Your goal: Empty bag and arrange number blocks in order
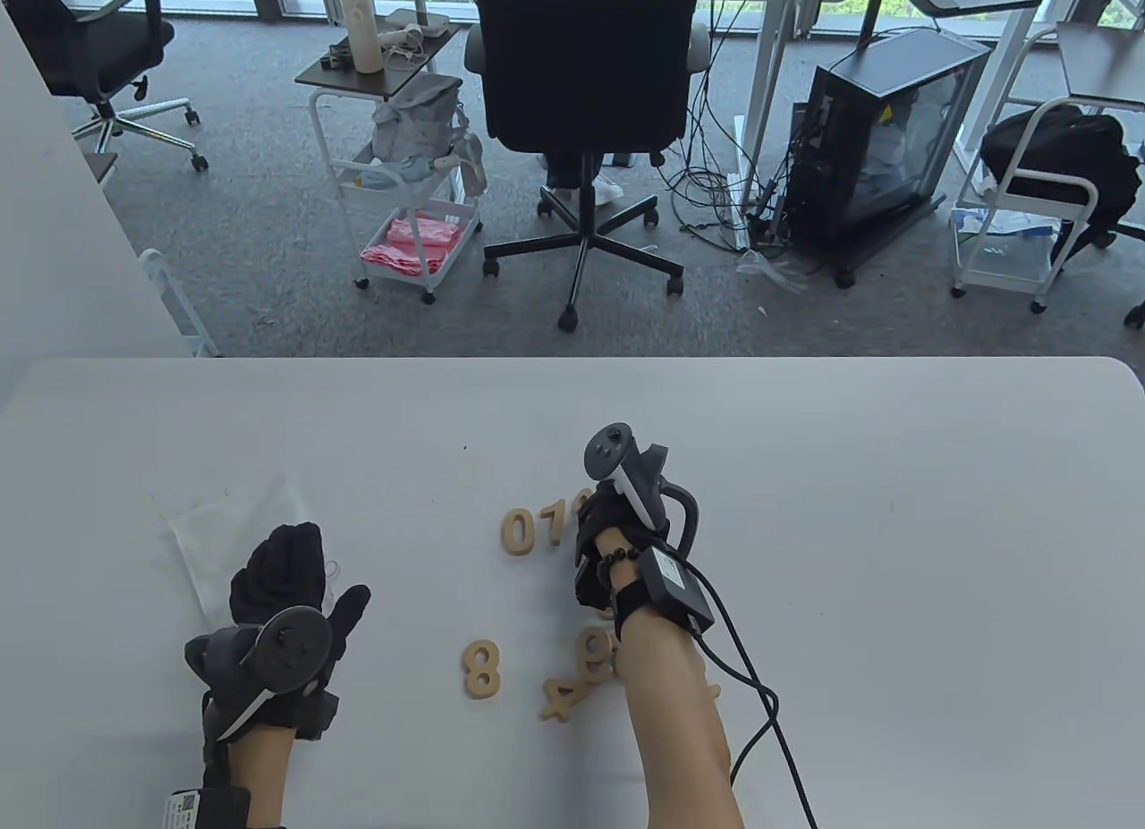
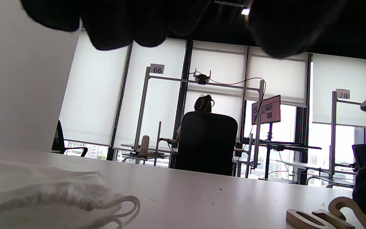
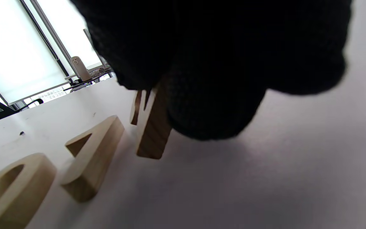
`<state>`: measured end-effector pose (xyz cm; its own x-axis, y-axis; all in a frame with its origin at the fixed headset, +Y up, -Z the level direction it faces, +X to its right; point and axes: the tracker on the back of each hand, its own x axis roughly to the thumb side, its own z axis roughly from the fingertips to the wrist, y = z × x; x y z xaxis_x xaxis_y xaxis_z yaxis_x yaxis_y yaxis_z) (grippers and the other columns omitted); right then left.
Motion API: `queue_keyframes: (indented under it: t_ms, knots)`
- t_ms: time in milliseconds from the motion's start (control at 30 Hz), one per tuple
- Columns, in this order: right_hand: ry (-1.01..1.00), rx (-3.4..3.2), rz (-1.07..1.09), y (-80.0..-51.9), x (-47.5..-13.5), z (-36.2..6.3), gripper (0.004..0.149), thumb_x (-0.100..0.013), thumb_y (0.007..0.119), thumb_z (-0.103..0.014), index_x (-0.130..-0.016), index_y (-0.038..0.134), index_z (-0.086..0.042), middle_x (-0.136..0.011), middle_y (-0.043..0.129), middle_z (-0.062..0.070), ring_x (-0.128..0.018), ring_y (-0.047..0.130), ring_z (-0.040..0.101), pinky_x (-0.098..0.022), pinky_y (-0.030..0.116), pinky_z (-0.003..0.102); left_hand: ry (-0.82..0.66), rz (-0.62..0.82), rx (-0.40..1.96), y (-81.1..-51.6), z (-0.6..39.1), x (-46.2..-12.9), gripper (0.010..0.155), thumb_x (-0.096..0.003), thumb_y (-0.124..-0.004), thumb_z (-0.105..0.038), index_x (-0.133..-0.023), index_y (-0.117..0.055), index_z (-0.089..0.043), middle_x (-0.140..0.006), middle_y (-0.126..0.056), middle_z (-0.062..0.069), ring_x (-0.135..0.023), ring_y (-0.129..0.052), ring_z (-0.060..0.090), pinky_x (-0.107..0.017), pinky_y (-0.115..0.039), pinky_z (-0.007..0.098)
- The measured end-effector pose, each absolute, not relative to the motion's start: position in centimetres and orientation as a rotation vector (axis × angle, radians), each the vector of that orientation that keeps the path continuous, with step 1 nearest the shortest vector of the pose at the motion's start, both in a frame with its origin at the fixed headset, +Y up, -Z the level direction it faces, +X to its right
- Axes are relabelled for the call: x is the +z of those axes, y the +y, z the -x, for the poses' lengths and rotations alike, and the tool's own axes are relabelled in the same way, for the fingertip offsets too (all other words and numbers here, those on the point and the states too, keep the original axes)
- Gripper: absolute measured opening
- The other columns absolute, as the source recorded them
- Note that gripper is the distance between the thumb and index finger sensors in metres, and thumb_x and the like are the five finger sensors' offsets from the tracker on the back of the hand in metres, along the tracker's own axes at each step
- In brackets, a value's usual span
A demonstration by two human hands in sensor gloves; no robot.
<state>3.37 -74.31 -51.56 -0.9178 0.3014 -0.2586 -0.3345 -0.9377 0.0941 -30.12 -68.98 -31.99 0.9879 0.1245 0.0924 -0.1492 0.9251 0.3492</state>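
Observation:
A white drawstring bag (image 1: pixel 219 525) lies flat at the table's left. My left hand (image 1: pixel 282 561) rests on its near edge, fingers spread and holding nothing; the bag also shows in the left wrist view (image 2: pixel 43 187). Wooden blocks 0 (image 1: pixel 518 531) and 1 (image 1: pixel 556 522) lie in a row at the middle. My right hand (image 1: pixel 597 511) sits at the row's right end and pinches a wooden block (image 3: pixel 152 127), seemingly a 2 (image 2: pixel 345 206), tilted on its edge beside the 1 (image 3: pixel 91 159). Blocks 8 (image 1: pixel 481 670), 4 (image 1: pixel 562 699) and 9 (image 1: pixel 594 652) lie nearer me.
The right forearm and its black cable (image 1: pixel 760 686) cross over the loose blocks, and it hides part of another block (image 1: pixel 713 689). The table's far edge (image 1: pixel 572 359) borders an office floor with a black chair (image 1: pixel 586 78) and a cart (image 1: pixel 411 194).

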Motion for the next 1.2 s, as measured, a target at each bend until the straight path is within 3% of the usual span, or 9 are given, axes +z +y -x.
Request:
queue_keyframes:
  t_ms: [600,1000,1200]
  knots:
    - [0.239,3.028,0.249,-75.3,-51.7,-3.0,0.039,-0.043,0.091,-0.033,-0.072,0.095,-0.006,-0.051,0.107,0.010,-0.027,0.109,0.014,-0.019,0.098,0.028,-0.058,-0.360,0.148,-68.9,30.4,-32.0,0.085,-0.0486,-0.076,-0.052,-0.111,-0.050,-0.001,-0.111,-0.055,0.032,-0.098,-0.070,0.059,-0.068,-0.060,0.074]
    - [0.251,3.046,0.213,-75.3,-51.6,-2.8,0.040,-0.045,0.089,-0.033,-0.075,0.094,-0.006,-0.055,0.106,0.010,-0.031,0.109,0.016,-0.021,0.098,0.030,-0.056,-0.357,0.151,-68.8,30.4,-32.0,0.085,-0.0486,-0.076,-0.052,-0.112,-0.051,-0.001,-0.111,-0.055,0.032,-0.098,-0.070,0.059,-0.068,-0.059,0.074]
    - [0.217,3.038,0.118,-73.6,-50.4,-3.4,0.047,-0.050,0.081,-0.036,-0.084,0.088,-0.004,-0.067,0.102,0.015,-0.039,0.109,0.024,-0.028,0.097,0.036,-0.058,-0.367,0.151,-68.7,30.5,-32.0,0.084,-0.0486,-0.076,-0.052,-0.111,-0.052,-0.002,-0.111,-0.055,0.032,-0.098,-0.070,0.059,-0.068,-0.060,0.074]
